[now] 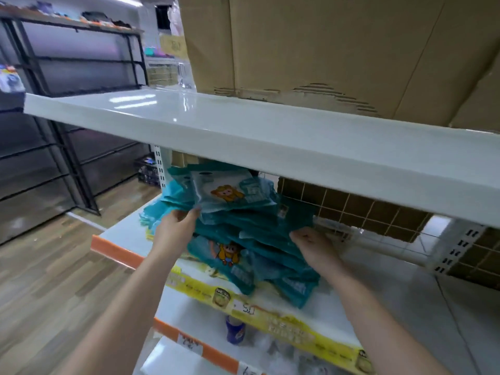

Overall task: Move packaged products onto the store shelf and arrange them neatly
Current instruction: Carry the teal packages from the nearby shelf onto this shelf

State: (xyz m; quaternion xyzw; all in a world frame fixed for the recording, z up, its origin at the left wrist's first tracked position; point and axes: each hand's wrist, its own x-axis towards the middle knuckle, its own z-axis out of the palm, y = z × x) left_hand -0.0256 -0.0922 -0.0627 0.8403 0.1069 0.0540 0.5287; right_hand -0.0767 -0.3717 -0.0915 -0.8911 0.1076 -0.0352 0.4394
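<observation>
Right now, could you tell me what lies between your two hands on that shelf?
In the head view, the stack of teal packets fills the stretch between the left hand and right hand, both gripping its sides.

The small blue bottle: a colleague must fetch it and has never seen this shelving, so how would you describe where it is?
Start at the white store shelf holding the heap of teal snack packets that both hands grip. Drop below its yellow price strip to the next level down. There stands the small blue bottle, upright, dark blue and round amid flat packaging.
</observation>
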